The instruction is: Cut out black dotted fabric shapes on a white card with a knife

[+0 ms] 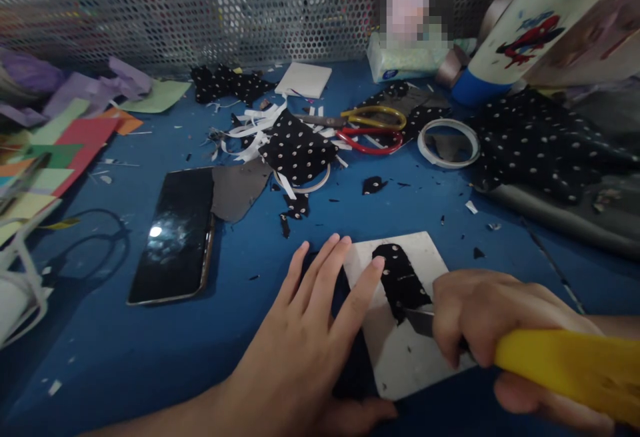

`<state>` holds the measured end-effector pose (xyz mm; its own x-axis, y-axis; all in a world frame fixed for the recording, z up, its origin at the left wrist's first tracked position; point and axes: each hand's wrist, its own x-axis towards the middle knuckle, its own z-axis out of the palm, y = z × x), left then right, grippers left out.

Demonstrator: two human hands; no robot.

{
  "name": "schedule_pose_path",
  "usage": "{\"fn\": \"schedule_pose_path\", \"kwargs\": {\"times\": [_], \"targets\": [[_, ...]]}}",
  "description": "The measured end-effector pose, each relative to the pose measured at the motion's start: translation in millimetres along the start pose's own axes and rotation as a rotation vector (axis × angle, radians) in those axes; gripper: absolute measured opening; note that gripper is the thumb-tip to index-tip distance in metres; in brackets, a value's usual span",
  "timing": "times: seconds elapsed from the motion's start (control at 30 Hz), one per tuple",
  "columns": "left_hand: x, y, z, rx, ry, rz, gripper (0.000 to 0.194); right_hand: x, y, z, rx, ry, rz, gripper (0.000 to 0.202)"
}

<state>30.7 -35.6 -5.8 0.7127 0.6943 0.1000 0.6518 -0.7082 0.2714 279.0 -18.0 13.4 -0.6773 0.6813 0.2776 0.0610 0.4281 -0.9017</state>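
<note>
A strip of black fabric with pale dots [404, 282] lies on a white square board [423, 370] on the blue table. Flat and spread, my left hand [307, 320] rests at the board's left side, its index fingertip on the strip. My right hand [487, 310] is closed around a yellow-handled utility knife [560, 360]. The knife's blade [421, 322] meets the lower end of the strip. Part of the handle is hidden by my right fingers.
A phone [173, 237] lies left. Yellow-and-red scissors [373, 140], a tape roll [423, 147], dotted scraps [297, 147] and white shreds [257, 127] lie beyond my hands. A tall bottle [530, 37] and bunched dotted fabric [540, 137] are at right, before a perforated metal panel [150, 10].
</note>
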Motion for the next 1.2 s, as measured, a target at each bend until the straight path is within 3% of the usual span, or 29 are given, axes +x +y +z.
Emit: {"fn": "schedule_pose_path", "kwargs": {"times": [0.83,1.07,1.2], "targets": [[1,0,-0.7,0.012,-0.013,-0.007,0.132,-3,3,7,0.013,0.002,0.053,0.03],[0,0,0.2,0.013,-0.019,-0.006,0.133,-1,9,5,-0.062,-0.145,0.015,0.03],[0,0,0.7,0.016,-0.009,-0.008,0.134,-2,10,7,-0.009,-0.076,-0.018,0.029]]}}
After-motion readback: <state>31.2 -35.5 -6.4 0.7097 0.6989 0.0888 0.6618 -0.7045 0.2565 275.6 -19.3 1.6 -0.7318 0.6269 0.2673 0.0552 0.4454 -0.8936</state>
